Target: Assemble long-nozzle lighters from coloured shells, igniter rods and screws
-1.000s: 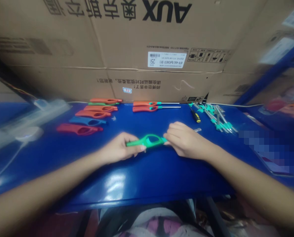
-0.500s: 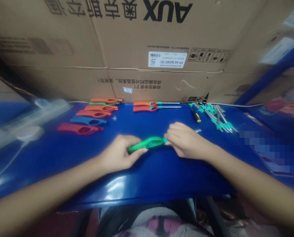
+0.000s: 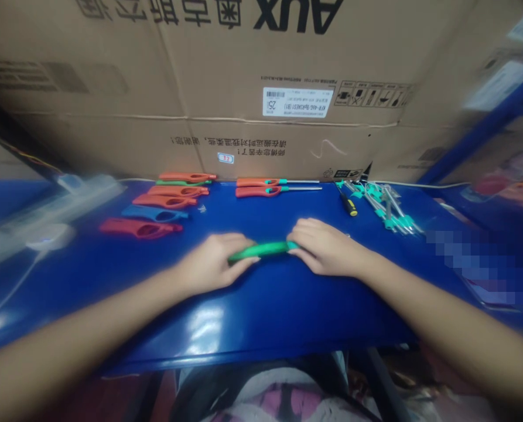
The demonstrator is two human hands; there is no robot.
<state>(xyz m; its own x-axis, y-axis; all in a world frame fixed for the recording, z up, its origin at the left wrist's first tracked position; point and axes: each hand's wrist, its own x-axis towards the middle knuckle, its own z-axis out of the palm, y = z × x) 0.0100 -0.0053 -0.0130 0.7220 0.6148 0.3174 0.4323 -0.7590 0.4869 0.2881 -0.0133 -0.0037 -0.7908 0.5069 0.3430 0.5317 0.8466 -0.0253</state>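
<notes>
Above the blue table, my left hand [image 3: 217, 261] is closed around the rear end of a green lighter handle [image 3: 265, 250]. My right hand [image 3: 325, 245] grips its other end, where a bit of a teal collar shows at the fingertips; most of the metal tube is hidden in that hand. The handle is turned edge-on, so its finger loop hardly shows. Beyond the hands lie two long-necked lighters [image 3: 261, 191] with orange-red handles, teal collars and metal tubes. To their left is a row of loose handles [image 3: 160, 202] in red, blue, orange and green.
A screwdriver [image 3: 349, 205] and a pile of metal tubes with teal collars [image 3: 384, 205] lie at the back right. Tiny metal pieces [image 3: 202, 208] rest by the handles. A large cardboard box [image 3: 226, 76] walls the back. A power strip [image 3: 85, 196] stands left, a blurred-out flat object [image 3: 476, 269] right.
The green handle has rolled from showing its open loop to lying edge-on, and both hands have turned slightly with it. Everything on the table stays put.
</notes>
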